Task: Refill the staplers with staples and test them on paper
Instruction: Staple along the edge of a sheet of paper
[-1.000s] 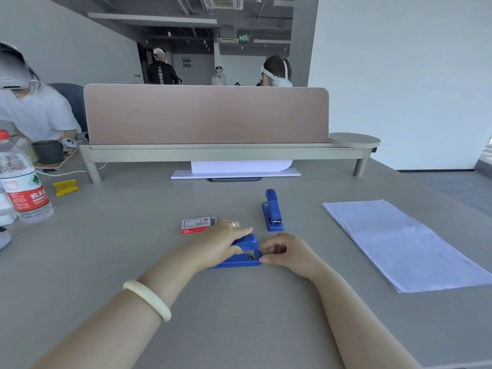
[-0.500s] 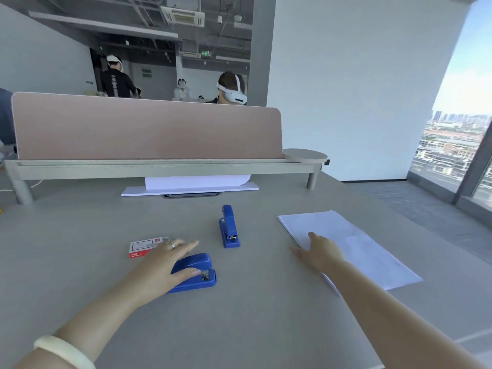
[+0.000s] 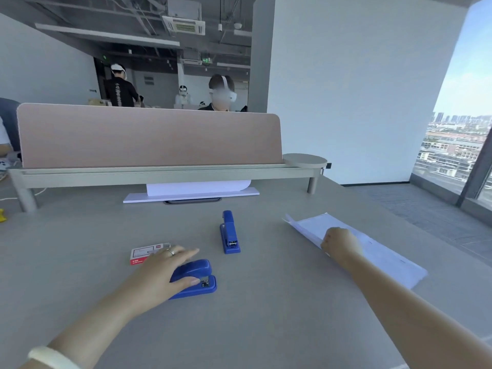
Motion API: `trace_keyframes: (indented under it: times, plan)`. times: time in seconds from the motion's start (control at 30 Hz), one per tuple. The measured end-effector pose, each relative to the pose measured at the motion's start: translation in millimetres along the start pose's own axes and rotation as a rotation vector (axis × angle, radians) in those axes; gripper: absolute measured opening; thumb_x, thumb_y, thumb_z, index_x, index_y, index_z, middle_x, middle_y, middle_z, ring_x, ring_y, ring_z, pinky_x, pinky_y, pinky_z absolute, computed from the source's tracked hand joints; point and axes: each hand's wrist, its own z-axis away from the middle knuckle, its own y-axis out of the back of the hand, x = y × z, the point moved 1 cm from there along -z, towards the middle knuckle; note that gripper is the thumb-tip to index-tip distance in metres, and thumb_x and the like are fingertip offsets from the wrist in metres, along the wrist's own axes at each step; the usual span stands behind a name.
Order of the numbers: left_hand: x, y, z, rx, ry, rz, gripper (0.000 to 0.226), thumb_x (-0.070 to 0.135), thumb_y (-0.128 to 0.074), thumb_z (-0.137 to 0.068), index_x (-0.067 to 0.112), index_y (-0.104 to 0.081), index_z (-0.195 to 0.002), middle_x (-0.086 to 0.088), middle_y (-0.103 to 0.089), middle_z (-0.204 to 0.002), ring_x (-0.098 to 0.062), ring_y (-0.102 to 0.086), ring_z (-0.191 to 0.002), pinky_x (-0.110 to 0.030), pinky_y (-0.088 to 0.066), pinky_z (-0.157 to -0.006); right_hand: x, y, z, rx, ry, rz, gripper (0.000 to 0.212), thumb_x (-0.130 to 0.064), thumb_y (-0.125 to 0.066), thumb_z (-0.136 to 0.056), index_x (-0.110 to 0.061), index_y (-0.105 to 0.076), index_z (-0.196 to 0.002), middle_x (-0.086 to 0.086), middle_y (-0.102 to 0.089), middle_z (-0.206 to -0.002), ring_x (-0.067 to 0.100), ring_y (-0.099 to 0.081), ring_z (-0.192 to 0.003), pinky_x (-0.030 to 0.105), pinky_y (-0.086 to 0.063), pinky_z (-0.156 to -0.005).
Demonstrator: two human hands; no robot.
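At the right of the bench (image 3: pixel 266 328), the right hand (image 3: pixel 339 242) has come to pinch the paper (image 3: pixel 386 258) for testing; the left hand (image 3: pixel 162 267) rests on the near blue stapler (image 3: pixel 197 279), fingers (image 3: pixel 186 255) straight.

Two blue staplers (image 3: pixel 195 278) (image 3: pixel 230 234), one staple box (image 3: pixel 145 253), one paper stack (image 3: pixel 386 253)

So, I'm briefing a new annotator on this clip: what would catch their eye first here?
Two blue staplers stand out against the grey desk: the near stapler lies under the left hand, and the far stapler sits alone behind it. To the right, the right hand grips the edge of the white paper, whose far corner is raised off the desk. A red-and-white staple box sits by the left hand's fingers.
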Motion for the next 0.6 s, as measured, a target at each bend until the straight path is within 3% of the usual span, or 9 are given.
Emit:
trace_keyframes:
  times: [0.1, 0.17, 0.27, 0.37, 0.47, 0.6]
  plan:
    - [0, -2, 1, -0.025, 0.03, -0.001, 0.079, 0.078, -0.044, -0.067, 0.038, -0.04, -0.135, 0.029, -0.043, -0.113, 0.0, -0.043, -0.109, -0.017, -0.034, -0.09, 11, 1, 5, -0.05, -0.087, -0.223, 0.034, -0.036, -0.052, -0.091, -0.007, -0.065, -0.102, 0.009, -0.066, -0.1, 0.027, -0.057, -0.089, 0.028, -0.039, -0.073]
    - [0, -5, 0, -0.033, 0.046, -0.033, 0.061, 0.059, -0.054, -0.08, 0.036, -0.039, -0.136, 0.023, -0.045, -0.115, -0.002, -0.045, -0.108, -0.019, -0.037, -0.092, 19, 4, 9, -0.029, -0.106, -0.413, 0.032, -0.032, -0.05, -0.094, -0.003, -0.063, -0.09, 0.01, -0.058, -0.086, 0.024, -0.049, -0.077, 0.027, -0.034, -0.071]
    - [-3, -11, 1, -0.031, 0.085, -0.032, 0.043, 0.045, -0.055, -0.087, 0.041, -0.043, -0.128, 0.017, -0.055, -0.113, -0.005, -0.053, -0.101, -0.022, -0.043, -0.088, 31, 8, 17, 0.145, -0.13, -0.563, 0.021, -0.02, -0.046, -0.096, -0.007, -0.052, -0.08, 0.009, -0.051, -0.073, 0.024, -0.042, -0.064, 0.029, -0.028, -0.059]
    - [1, -12, 3, 0.0, 0.094, -0.008, 0.024, 0.035, -0.054, -0.089, 0.036, -0.052, -0.114, 0.008, -0.062, -0.094, -0.009, -0.057, -0.083, -0.024, -0.044, -0.075, 16, 18, 49, 0.265, 0.06, -0.481, 0.017, -0.016, -0.042, -0.096, -0.011, -0.057, -0.101, 0.009, -0.064, -0.074, 0.025, -0.051, -0.059, 0.029, -0.033, -0.052]
    - [3, -11, 7, 0.031, 0.096, -0.008, 0.021, 0.032, -0.054, -0.09, 0.028, -0.056, -0.11, 0.002, -0.063, -0.091, -0.014, -0.057, -0.082, -0.028, -0.045, -0.075, -6, 13, 92, 0.277, 0.284, -0.299, 0.027, -0.015, -0.043, -0.095, -0.024, -0.058, -0.116, 0.003, -0.066, -0.069, 0.022, -0.055, -0.057, 0.029, -0.042, -0.054]
    - [3, -8, 22, 0.042, 0.112, 0.04, 0.016, 0.029, -0.056, -0.089, 0.027, -0.057, -0.104, 0.001, -0.064, -0.089, -0.017, -0.058, -0.082, -0.029, -0.044, -0.074, -23, -17, 141, 0.418, 0.698, -0.15, 0.04, -0.011, -0.047, -0.076, -0.033, -0.054, -0.109, -0.009, -0.071, -0.071, 0.009, -0.063, -0.057, 0.012, -0.033, -0.05]
